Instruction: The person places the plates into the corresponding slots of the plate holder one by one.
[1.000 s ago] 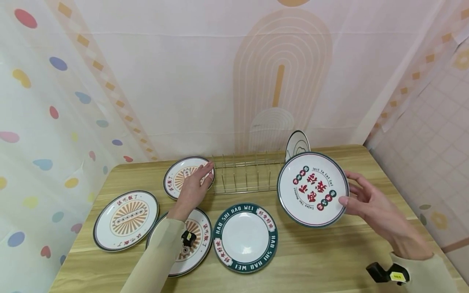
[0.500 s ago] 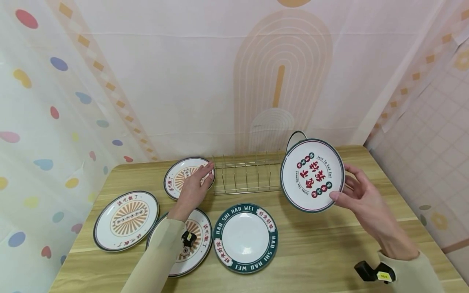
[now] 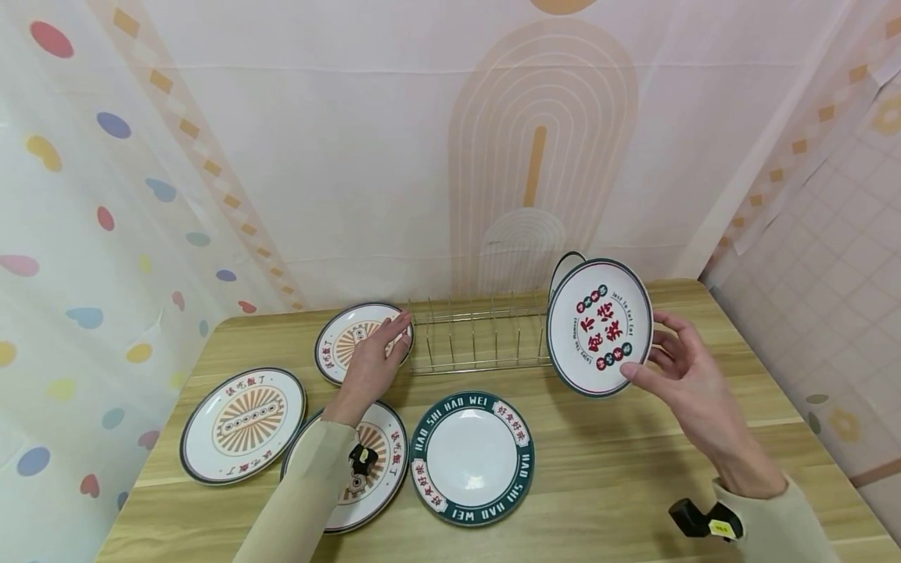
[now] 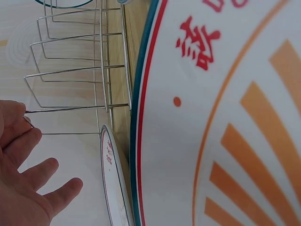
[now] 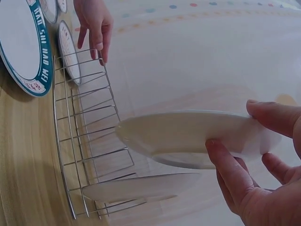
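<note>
My right hand (image 3: 693,391) grips the right rim of a white plate (image 3: 600,328) with a dark green edge and red characters. The thumb is on its face, with fingers behind. That plate is held tilted, above the right end of a wire dish rack (image 5: 64,140). Another plate (image 5: 141,187) stands in the rack's end, mostly hidden behind the held one in the head view. At the rack's left end, my left hand (image 3: 373,363) pinches the end wire between thumb and finger, its other fingers spread (image 4: 66,193).
A green-rimmed plate (image 3: 470,457) lies in front of the rack. Sunburst-patterned plates lie to the left: one at far left (image 3: 242,424), one under the left forearm (image 3: 383,461), and a smaller one (image 3: 338,344) behind the left hand. A patterned curtain (image 3: 352,156) hangs behind the wooden table (image 3: 598,485).
My right hand has moved left and away from me, carrying the plate toward the rack's right end and turning it more edge-on. The left hand stays on the rack.
</note>
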A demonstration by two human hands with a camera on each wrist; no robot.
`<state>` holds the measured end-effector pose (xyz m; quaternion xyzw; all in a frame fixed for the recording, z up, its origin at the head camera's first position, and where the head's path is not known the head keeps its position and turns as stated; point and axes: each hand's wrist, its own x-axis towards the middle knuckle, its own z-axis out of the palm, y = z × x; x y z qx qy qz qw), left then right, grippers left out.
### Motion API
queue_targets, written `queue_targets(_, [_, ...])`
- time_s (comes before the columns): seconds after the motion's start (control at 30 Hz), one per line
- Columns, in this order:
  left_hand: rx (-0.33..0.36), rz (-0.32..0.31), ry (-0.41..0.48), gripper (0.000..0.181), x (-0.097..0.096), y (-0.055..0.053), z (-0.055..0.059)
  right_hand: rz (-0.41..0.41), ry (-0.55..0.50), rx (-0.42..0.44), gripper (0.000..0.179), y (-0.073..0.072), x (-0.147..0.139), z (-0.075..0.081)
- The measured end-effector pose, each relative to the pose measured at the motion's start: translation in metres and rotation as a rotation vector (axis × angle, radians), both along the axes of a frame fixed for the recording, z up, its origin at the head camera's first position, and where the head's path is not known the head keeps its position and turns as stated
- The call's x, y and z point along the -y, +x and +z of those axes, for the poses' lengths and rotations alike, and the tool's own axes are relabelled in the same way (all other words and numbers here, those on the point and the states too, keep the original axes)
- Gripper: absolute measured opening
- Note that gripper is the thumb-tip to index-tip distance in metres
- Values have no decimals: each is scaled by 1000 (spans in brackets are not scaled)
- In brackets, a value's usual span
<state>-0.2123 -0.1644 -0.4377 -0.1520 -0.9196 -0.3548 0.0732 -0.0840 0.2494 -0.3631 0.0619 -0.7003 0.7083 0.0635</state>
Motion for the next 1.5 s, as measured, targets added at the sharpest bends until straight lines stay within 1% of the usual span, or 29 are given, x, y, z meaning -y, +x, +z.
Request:
queue_targets(0.27, [2,-4,3,43,-1,0,0,-39,119,-3,70,-4,3,-3])
queue_targets(0.43, [2,-3,-2,43,-1,-1,0,-38,131,10,70,-6,6,-5])
queue_targets(0.67, [2,-3,0,43,-1,-1,0,-37,111,11,70,-9,10,-8])
queue_targets(0.9, [-4,4,10,43,-1,1,2,-47,189,18,72,-12,12,-11])
queue_targets(1.17, [-11,-1,14,43,1,1,3,-51,231,28,70,-15,14,-13])
queue_targets(1.5, [-20,-6,4,42,2,0,0,-67,304,19,63,-20,22,-17])
